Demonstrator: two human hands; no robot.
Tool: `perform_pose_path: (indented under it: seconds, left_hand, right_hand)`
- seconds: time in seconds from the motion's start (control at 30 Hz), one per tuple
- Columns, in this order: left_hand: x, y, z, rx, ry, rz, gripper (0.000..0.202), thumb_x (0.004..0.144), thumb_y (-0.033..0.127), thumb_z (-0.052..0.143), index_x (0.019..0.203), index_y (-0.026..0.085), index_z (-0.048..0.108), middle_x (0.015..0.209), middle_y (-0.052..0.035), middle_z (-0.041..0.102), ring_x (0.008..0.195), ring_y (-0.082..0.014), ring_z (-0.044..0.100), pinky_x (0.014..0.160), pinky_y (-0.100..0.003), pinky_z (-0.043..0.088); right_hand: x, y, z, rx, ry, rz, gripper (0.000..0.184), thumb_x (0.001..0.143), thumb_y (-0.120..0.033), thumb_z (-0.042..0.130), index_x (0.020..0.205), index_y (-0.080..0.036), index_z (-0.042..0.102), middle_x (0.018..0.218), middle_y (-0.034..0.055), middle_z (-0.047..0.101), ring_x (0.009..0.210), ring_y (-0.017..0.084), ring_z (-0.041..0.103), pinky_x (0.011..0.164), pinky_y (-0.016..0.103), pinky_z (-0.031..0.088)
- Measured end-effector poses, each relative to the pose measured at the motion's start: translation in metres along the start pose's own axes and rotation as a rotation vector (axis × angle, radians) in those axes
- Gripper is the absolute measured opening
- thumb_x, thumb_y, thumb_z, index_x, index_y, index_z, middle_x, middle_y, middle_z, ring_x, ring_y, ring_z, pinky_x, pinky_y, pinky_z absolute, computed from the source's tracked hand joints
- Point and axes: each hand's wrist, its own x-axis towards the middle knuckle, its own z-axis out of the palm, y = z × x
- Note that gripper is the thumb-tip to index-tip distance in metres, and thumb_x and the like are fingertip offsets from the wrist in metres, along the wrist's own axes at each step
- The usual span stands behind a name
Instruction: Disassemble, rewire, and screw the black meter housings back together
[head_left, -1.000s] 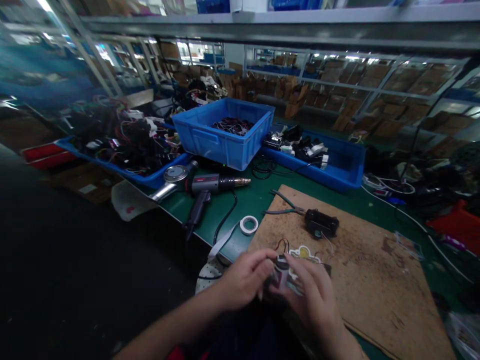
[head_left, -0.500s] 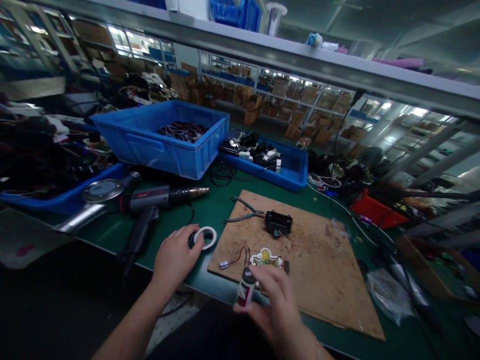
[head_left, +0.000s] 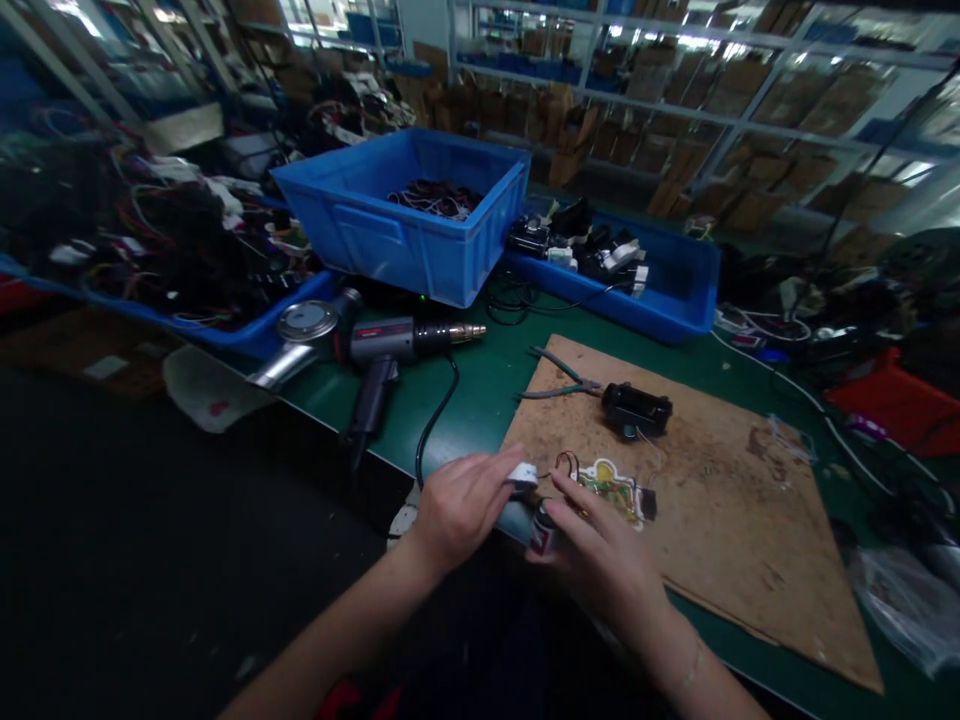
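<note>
My left hand (head_left: 459, 505) is closed on a white roll of tape (head_left: 523, 474), held at the near edge of the brown work board (head_left: 712, 500). Close beside it, my right hand (head_left: 600, 550) grips a small red-and-white cylinder with a dark cap (head_left: 543, 528). Just past my fingers lies a small yellow-green circuit board (head_left: 611, 486) with red and black wires. Farther up the board rest a black box-shaped part (head_left: 637, 409) and a pair of pliers (head_left: 559, 380).
A heat gun (head_left: 390, 345) with its black cord lies on the green bench to the left. Behind it stand a deep blue bin (head_left: 375, 235) of wires and a shallow blue tray (head_left: 675, 300) of black and white parts. Tangled wiring fills the far left.
My left hand picked the tape roll up from the green bench and brought it right, next to my right hand. The right hand kept hold of the small cylinder.
</note>
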Motion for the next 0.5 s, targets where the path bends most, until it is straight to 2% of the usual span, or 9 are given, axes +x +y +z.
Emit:
perform_pose_path:
  seconds: [0.2,0.33,0.5]
  left_hand:
    - [0.010,0.001,0.014,0.055,0.078,0.147,0.030,0.094,0.012,0.057,0.123,0.009,0.061,0.125,-0.0174,0.070,0.106,-0.0249,0.072,0.086,-0.036,0.062]
    - [0.009,-0.002,0.017,0.018,0.086,0.108,0.034,0.093,0.014,0.060,0.127,0.011,0.061,0.129,-0.0168,0.068,0.109,-0.0242,0.071,0.088,-0.036,0.062]
    - [0.000,-0.004,0.015,-0.075,0.050,0.067,0.046,0.093,0.014,0.061,0.139,0.012,0.053,0.137,-0.0161,0.063,0.122,-0.0230,0.065,0.097,-0.035,0.059]
  right_hand:
    - [0.008,0.004,0.011,-0.115,-0.050,-0.081,0.067,0.088,-0.031,0.073,0.147,-0.023,0.042,0.157,0.0193,0.039,0.140,0.030,0.046,0.105,0.046,0.054]
    - [0.007,0.004,0.016,-0.141,-0.079,-0.072,0.070,0.089,-0.036,0.072,0.149,-0.020,0.040,0.160,0.0193,0.033,0.143,0.031,0.042,0.107,0.046,0.052]
    - [0.008,0.001,0.011,-0.150,-0.110,0.006,0.073,0.091,-0.034,0.069,0.153,-0.019,0.035,0.156,0.0185,0.041,0.141,0.028,0.046,0.108,0.042,0.053]
